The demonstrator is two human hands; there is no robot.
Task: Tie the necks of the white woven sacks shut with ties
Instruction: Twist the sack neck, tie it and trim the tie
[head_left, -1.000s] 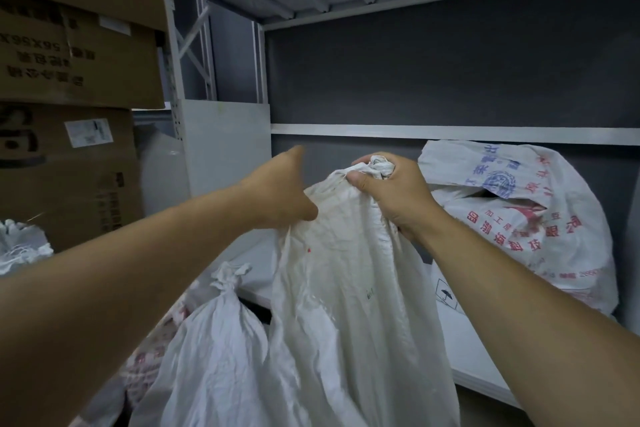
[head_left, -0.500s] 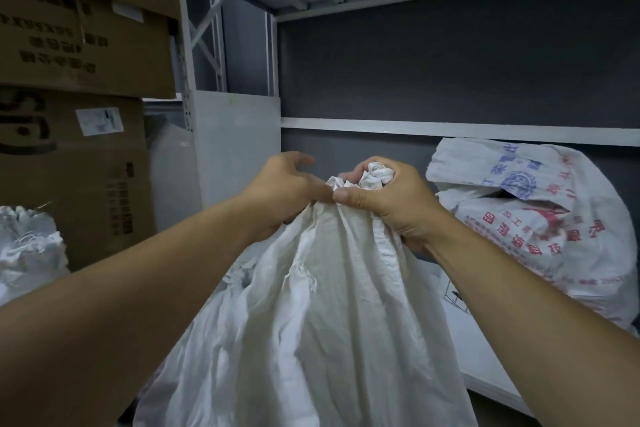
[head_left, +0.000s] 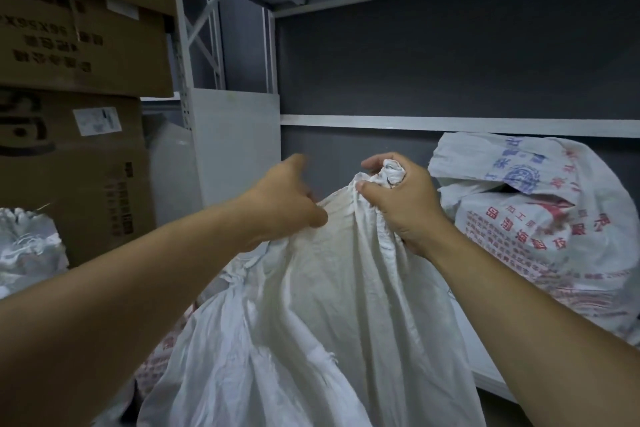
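Mainly, risk to white sack (head_left: 329,322): the body hanging through the lower centre of the frame is carried at its top by one fist. Should that grip be loosened, the sack would probably drop and the gathering be undone.
Risk at neck (head_left: 389,173): the bunch just right of centre is judged incomplete, since loose cloth is spread down toward the left. If it were bound like this, a fold could be left outside and the mouth left gaping.
Risk from missing tie: no tie can be seen in either hand or on the neck. One would have to be fetched and a hand freed for it, and the bunch could slip during that step.
Risk from crowding: a printed sack (head_left: 554,218) is lying on the shelf (head_left: 450,123) at the right of the frame, near the right wrist. Cloth could be snagged against it if the neck were swung that way.
Right hand (head_left: 401,208): it is closed tightly round the neck, the thumb is pressed across the front of the gathers, and the crumpled sack end is left sticking out above the fist.
Left hand (head_left: 284,204): it is loosely curled and laid against the cloth just left of and below the neck. Its fingertips are hidden and blurred, so whether a fold is pinched cannot be told.
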